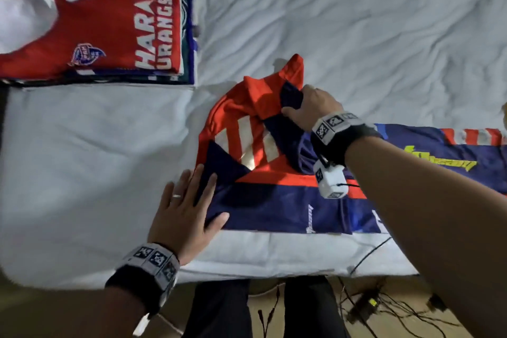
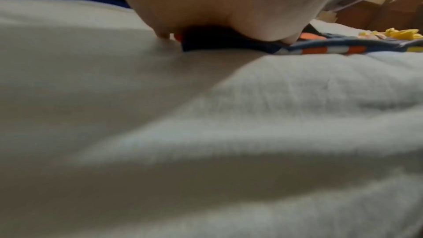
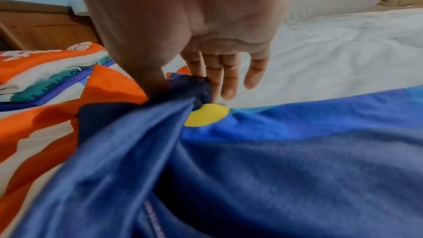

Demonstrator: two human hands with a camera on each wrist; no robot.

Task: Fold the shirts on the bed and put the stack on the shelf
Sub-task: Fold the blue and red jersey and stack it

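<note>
A navy, orange and white jersey (image 1: 274, 206) lies along the near edge of the bed (image 1: 356, 22). My left hand (image 1: 189, 208) lies flat with straight fingers on the jersey's near left corner, pressing it down. My right hand (image 1: 304, 107) pinches a bunched navy fold of the jersey (image 3: 274, 151) between thumb and fingers (image 3: 215, 79) and holds it lifted. A stack of folded shirts (image 1: 109, 22), red and white one on top, sits at the far left of the bed. In the left wrist view my palm (image 2: 217, 6) rests on the dark cloth (image 2: 228, 44).
White rumpled bedding (image 1: 356, 22) covers the far and right side. A pillow (image 3: 332, 3) lies at the far end. Black cables and a power adapter (image 1: 367, 304) lie on the floor by my legs (image 1: 219, 310). Wooden furniture (image 3: 45, 24) stands past the bed.
</note>
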